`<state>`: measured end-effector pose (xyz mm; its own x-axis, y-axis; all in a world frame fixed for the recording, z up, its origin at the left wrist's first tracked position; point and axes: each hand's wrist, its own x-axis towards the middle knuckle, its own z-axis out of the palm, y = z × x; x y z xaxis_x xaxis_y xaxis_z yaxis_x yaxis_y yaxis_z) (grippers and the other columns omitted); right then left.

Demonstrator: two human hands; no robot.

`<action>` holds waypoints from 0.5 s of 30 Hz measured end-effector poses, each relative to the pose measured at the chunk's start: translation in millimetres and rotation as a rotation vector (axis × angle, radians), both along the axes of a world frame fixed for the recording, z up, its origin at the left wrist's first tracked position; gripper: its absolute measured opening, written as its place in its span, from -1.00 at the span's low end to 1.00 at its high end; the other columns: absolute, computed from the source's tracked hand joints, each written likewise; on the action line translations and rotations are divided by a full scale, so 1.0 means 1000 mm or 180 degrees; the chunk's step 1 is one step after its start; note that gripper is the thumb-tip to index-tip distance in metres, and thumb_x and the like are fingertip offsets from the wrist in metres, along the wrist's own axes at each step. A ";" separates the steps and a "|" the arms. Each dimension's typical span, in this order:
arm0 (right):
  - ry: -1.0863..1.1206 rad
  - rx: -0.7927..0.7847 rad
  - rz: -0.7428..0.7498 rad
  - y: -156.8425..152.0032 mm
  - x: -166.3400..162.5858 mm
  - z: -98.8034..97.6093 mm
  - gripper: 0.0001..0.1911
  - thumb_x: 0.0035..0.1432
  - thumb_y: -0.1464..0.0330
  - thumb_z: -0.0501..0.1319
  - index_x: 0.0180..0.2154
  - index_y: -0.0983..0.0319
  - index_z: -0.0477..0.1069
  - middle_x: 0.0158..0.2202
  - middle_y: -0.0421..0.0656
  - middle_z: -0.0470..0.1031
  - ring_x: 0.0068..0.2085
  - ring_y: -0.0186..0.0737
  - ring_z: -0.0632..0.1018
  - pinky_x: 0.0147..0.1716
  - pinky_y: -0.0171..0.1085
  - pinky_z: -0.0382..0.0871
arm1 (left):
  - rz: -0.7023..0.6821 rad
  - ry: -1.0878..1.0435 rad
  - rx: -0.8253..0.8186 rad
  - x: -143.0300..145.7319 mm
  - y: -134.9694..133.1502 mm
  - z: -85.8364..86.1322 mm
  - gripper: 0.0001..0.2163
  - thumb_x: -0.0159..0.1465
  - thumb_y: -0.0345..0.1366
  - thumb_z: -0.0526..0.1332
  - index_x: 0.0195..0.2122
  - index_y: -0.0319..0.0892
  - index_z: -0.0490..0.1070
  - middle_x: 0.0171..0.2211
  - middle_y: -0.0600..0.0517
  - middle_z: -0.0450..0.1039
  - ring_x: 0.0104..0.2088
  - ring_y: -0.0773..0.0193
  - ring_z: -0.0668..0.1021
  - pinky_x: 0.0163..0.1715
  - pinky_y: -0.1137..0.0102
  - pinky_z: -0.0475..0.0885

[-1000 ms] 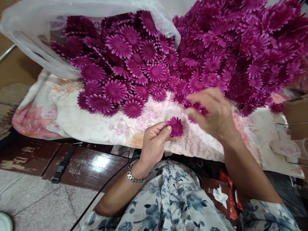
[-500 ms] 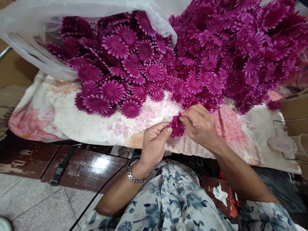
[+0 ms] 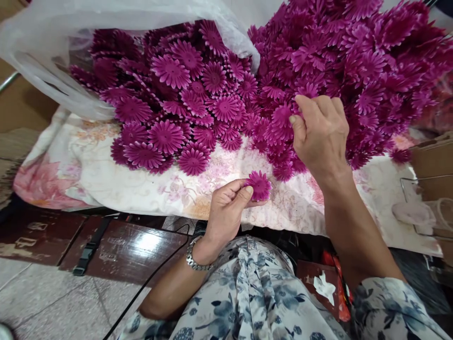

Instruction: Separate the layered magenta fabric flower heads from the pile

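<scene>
My left hand [image 3: 228, 205] pinches a magenta artificial flower [image 3: 260, 185] between thumb and forefinger, above the front of the cloth. The flower's petals are spread flat, its face toward me. My right hand [image 3: 320, 134] is raised over the front of a large heap of loose magenta flowers [image 3: 371, 101]. Its fingers are bent, with a gap between thumb and forefinger and nothing visible held there. The thumb tip is beside flowers of the heap; I cannot tell whether it touches them.
A translucent plastic bag [image 3: 31, 61] lies open at the back left, magenta flower heads [image 3: 166, 137] spilling from it. Beneath is a floral cloth [image 3: 95, 174]. At the right edge are a cardboard box [image 3: 433, 158] and a clear plastic cup [image 3: 444, 212]. A black cable [image 3: 148, 281] hangs below.
My right hand has left the flower in my left hand and moved up and right to the heap. That flower, bunched before, now lies flatter; my left hand has stayed in place.
</scene>
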<state>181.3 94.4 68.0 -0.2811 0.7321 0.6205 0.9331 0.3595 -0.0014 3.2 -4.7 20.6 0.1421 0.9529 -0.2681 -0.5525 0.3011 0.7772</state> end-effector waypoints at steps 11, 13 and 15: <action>0.0859 -0.1088 0.1884 -0.063 -0.027 -0.033 -0.87 0.18 0.46 0.14 -0.43 0.22 0.26 -0.53 -0.23 0.32 -0.45 -0.34 0.33 -0.42 -0.33 0.23 | 0.0063 -0.0026 -0.0025 0.007 0.001 -0.006 -0.85 0.00 -0.28 0.38 -0.45 -0.24 0.55 -0.52 0.07 0.47 -0.49 0.39 0.48 -0.45 0.45 0.51; 0.0818 -0.0972 0.1852 -0.064 -0.027 -0.036 -0.87 0.19 0.47 0.12 -0.43 0.22 0.26 -0.53 -0.22 0.33 -0.46 -0.33 0.34 -0.41 -0.32 0.24 | 0.0088 0.0014 0.0005 0.007 0.000 -0.008 -0.86 0.00 -0.28 0.38 -0.43 -0.23 0.55 -0.50 0.07 0.48 -0.48 0.38 0.48 -0.46 0.46 0.50; 0.0768 -0.0853 0.1821 -0.065 -0.027 -0.038 -0.86 0.19 0.48 0.11 -0.42 0.23 0.26 -0.53 -0.21 0.34 -0.46 -0.33 0.35 -0.41 -0.31 0.26 | 0.0101 0.0058 0.0044 0.006 -0.001 -0.009 -0.87 0.01 -0.28 0.37 -0.43 -0.23 0.56 -0.50 0.06 0.50 -0.47 0.37 0.49 -0.45 0.45 0.50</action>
